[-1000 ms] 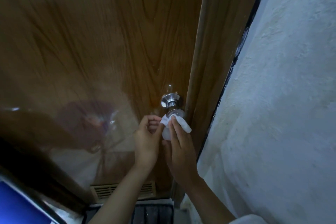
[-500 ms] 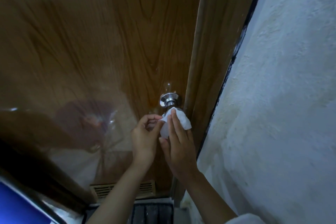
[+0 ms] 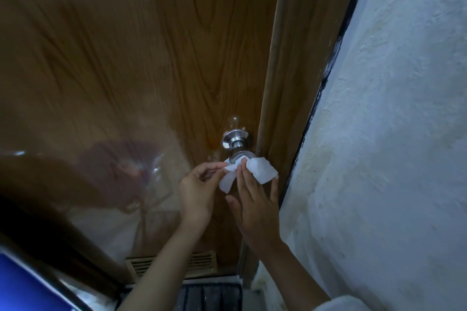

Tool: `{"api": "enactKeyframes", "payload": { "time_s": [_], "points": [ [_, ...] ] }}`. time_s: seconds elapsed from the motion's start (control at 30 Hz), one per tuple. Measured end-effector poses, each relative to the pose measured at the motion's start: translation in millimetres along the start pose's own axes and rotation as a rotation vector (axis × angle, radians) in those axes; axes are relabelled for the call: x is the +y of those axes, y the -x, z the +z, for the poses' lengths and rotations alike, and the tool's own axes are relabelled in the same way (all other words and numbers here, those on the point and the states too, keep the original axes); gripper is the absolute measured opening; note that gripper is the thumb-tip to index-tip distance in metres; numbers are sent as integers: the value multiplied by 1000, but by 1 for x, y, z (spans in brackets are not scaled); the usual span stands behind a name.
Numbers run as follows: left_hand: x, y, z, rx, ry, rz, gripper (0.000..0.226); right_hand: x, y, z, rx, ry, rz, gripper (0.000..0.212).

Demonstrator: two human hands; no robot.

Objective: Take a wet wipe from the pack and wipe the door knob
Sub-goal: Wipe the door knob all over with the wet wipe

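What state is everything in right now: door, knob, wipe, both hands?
Door: looks closed against the frame.
Knob: front end under the wipe, neck bare.
Wipe: opened out, draped over the knob's end.
Left hand: pinches the wipe's left edge.
Right hand: fingers straight, pressing the wipe to the knob.

wet wipe (image 3: 261, 173) opened out wider under the door knob (image 3: 236, 141), fingers (image 3: 246, 175) of the right hand (image 3: 255, 206) spread further apart
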State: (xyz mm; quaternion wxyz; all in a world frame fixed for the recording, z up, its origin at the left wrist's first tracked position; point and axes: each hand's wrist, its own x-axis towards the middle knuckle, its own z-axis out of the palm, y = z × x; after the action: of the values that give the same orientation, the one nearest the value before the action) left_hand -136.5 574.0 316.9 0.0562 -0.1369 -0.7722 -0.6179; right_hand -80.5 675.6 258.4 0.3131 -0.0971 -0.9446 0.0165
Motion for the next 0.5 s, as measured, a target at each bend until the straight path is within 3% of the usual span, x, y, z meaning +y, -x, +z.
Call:
{"api": "enactKeyframes", "payload": {
  "time_s": [0.5],
  "points": [
    [0, 2, -2, 23, 38, -19, 11, -16, -2, 0, 178, -219, 56, 46]
  ]
}}
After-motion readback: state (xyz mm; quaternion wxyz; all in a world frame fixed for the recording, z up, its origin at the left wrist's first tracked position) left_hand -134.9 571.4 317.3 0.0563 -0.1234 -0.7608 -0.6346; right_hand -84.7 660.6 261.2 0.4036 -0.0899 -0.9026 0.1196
